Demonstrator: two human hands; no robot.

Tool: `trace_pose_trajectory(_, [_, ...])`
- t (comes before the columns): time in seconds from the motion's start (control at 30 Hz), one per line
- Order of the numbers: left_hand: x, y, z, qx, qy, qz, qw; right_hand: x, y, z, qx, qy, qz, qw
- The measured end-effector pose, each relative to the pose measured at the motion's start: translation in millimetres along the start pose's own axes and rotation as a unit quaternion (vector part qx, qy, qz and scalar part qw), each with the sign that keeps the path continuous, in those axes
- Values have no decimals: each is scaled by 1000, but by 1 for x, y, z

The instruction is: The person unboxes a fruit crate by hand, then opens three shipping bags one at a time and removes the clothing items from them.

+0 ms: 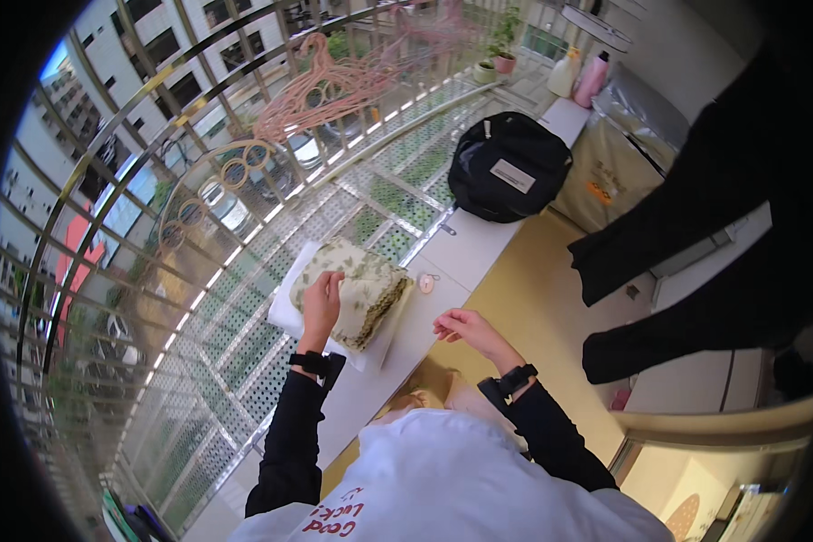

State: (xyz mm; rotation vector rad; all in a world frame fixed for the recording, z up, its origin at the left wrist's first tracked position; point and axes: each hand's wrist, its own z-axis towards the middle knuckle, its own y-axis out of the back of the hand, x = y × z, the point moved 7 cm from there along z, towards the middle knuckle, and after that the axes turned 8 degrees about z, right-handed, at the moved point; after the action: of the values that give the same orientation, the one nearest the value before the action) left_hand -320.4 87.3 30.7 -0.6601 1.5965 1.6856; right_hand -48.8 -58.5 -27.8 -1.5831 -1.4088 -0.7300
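A folded cloth with a green leaf pattern and a scalloped edge (372, 284) lies on top of folded white fabric (282, 306) at the ledge beside the window grille. Over the patterned cloth is my left hand (322, 301), its fingers curled near the surface; whether it pinches the cloth is hard to see. My right hand (466, 328) hovers to the right, past the ledge's edge, fingers loosely bent and holding nothing. Between the hands and a little farther off, a small round pink tag with a ring (427, 283) rests on the white ledge.
A black backpack (511, 167) sits farther along the white ledge (474, 247). Pink hangers (318, 88) hang at the metal grille on the left. Bottles (591, 80), potted plants (505, 62) and a covered box (603, 169) stand beyond. Black trousers (657, 230) hang at right.
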Motion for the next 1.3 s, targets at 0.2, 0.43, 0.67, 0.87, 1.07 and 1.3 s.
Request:
trace_pose_trajectory(0.2, [-20, -36, -29, 7, -209, 227, 951, 32, -38, 52, 103, -11, -73, 992])
trace_pose_trajectory(0.43, [32, -31, -16, 4, 4, 125, 992, 36, -17, 63, 114, -27, -36, 992])
trace_pose_trajectory(0.67, [-35, 24, 6, -44, 89, -67, 993, 56, -29, 63, 146, -43, 45, 987])
trace_pose_trajectory(0.87, [-188, -77, -64, 184, -356, 139, 905, 80, -37, 47, 77, -41, 414, 906])
trace_pose_trajectory(1.07, [-159, -91, -63, 265, -64, -236, 933, 52, 19, 67, 16, -55, 352, 934])
trace_pose_trajectory(1.3, [23, -42, -64, -81, 185, -266, 943, 45, 67, 76, -49, 62, 391, 917])
